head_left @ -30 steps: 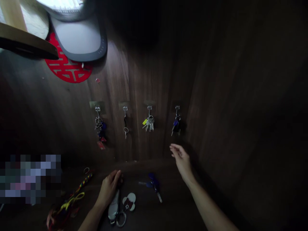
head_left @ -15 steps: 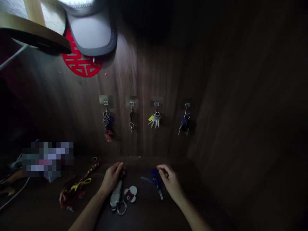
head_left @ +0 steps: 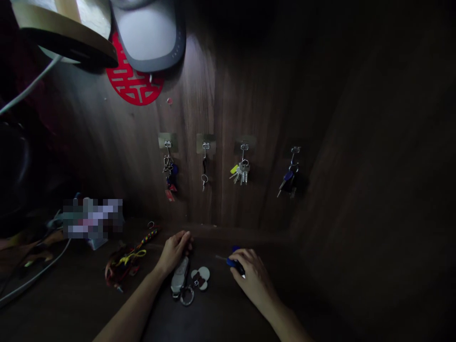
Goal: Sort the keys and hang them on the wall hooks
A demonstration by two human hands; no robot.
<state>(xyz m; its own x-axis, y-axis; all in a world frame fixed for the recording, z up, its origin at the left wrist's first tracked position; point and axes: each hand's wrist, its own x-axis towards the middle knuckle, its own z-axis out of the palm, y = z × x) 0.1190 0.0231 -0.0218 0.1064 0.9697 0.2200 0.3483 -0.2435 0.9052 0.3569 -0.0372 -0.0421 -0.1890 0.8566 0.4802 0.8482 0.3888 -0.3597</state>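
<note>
My right hand (head_left: pixel 251 273) is over a bunch of blue-headed keys (head_left: pixel 231 261) on the dark wooden surface, fingers and thumb closed around them. One key blade sticks out to the left; most of the bunch is hidden by the hand. My left hand (head_left: pixel 176 248) rests on the surface with fingers curled in, and whether anything is inside them is hidden. Just below it lies a silver-grey key fob (head_left: pixel 180 276) with a metal ring (head_left: pixel 187 295) and a white flower-shaped charm (head_left: pixel 204 273).
Key bunches hang from wall hooks: one with red tags (head_left: pixel 170 178), a single key (head_left: pixel 204 179), silver keys with a yellow tag (head_left: pixel 243 172), and a blue-headed set (head_left: pixel 288 176). A colourful braided lanyard (head_left: pixel 124 259) lies left. Above are a cap (head_left: pixel 151 35) and lamp (head_left: pixel 67 38).
My right hand has moved from beside the blue-headed keys onto them and closed its fingers around them. My left hand stays by the fob. The whole view has shifted slightly.
</note>
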